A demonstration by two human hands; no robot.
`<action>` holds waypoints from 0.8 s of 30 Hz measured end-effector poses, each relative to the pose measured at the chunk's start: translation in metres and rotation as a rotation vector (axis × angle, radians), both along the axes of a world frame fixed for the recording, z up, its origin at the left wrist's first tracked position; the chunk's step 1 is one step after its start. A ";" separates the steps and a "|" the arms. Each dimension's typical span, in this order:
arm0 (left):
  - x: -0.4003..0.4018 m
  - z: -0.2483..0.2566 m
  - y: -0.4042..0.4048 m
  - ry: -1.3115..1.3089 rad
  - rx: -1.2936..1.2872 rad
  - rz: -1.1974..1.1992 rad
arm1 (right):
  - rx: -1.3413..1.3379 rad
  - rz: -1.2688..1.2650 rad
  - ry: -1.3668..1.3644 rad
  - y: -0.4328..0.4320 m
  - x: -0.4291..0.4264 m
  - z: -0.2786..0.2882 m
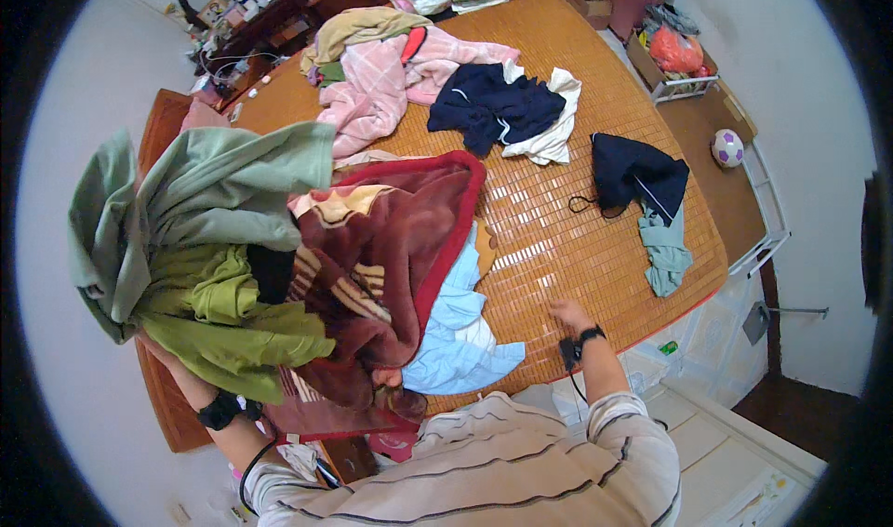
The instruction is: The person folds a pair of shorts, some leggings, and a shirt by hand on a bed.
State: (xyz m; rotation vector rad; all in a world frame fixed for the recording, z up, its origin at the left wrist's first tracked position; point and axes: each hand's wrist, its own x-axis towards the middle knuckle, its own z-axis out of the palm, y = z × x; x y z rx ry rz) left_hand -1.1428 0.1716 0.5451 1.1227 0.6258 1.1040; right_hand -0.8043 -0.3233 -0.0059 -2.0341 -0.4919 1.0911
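At the left, a sage-green fleece garment (216, 178) and a yellow-green garment (237, 338) are bunched over my left hand (155, 345). They hang raised in front of the wooden headboard, and my fingers are hidden under the cloth. My right hand (571, 315) is over the bamboo bed mat (537, 248) with nothing in it, fingers loosely spread. Between my arms lies a maroon plush blanket (391, 262) with a red border. A light blue garment (460, 352) sticks out from beside it, near my body.
Farther up the bed lie a pink checked blanket (373, 87), a navy garment (488, 105) and a white garment (551, 136). To the right are dark shorts (638, 175) over a pale green cloth (666, 248). A white-railed frame (767, 192) holding a ball (728, 148) stands beside the bed.
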 end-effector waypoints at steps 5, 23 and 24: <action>-0.055 0.021 -0.021 0.361 0.360 0.188 | -0.460 0.701 -0.170 -0.145 -0.088 -0.005; 0.130 -0.108 -0.211 0.441 0.467 -0.520 | 0.198 -0.290 0.509 -0.108 -0.130 0.225; 0.147 -0.082 -0.216 0.421 0.427 -0.492 | 0.259 -0.258 0.410 -0.106 -0.131 0.226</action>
